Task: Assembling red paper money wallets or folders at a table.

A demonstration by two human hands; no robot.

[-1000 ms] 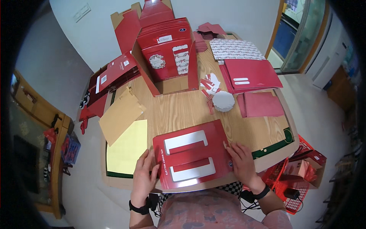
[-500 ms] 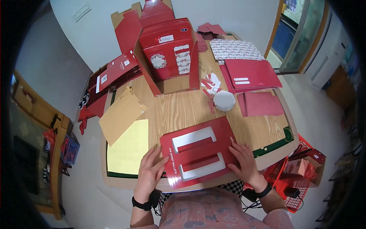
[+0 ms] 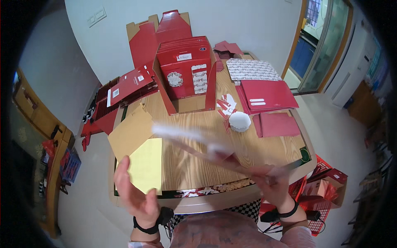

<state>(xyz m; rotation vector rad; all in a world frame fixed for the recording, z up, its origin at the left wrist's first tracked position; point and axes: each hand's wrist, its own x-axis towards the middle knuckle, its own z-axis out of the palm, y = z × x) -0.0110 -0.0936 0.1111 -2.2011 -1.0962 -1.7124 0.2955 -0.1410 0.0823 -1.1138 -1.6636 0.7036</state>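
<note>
A flat red cardboard sleeve [image 3: 221, 156] is lifted off the table, tilted nearly edge-on and smeared by motion. My right hand [image 3: 271, 184] grips it at its right end. With fingers apart, my left hand [image 3: 134, 190] is open and holds nothing, just in front of the yellow paper sheet [image 3: 147, 167] at the near left. Behind that sheet, partly over it, lies a tan envelope-like piece [image 3: 131, 130].
An open red display box [image 3: 163, 89] holding red packs stands at the back. On the right are red folders [image 3: 269, 95], dark red envelopes [image 3: 278, 125] and round white scalloped cards [image 3: 240, 122]. Small paper scraps [image 3: 211, 190] lie along the near edge; red baskets [image 3: 320, 206] stand right.
The red sleeve was flat on the table between both hands; now my right hand holds it up and tilted. My left hand has let go and moved left. The view has shifted slightly.
</note>
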